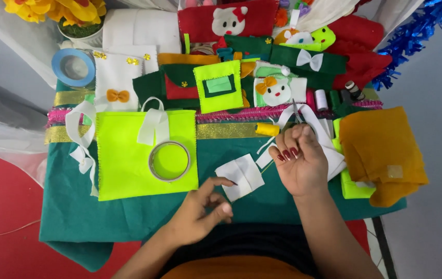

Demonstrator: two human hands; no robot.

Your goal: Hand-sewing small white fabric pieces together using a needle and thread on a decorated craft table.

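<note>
One folded white felt square point(240, 176)

A left hand point(200, 212) rests low on the green felt cloth point(76, 212), with its fingers curled near a small white felt piece point(240, 176). The right hand point(298, 163) is lifted up just beside that white piece, and its fingertips pinch together as if on something too thin to see. Close by lie a bright yellow-green felt bag point(128, 165) with a tape ring point(169, 161) on it, a yellow thread spool point(267, 129) and folded orange felt point(381, 150).
</note>
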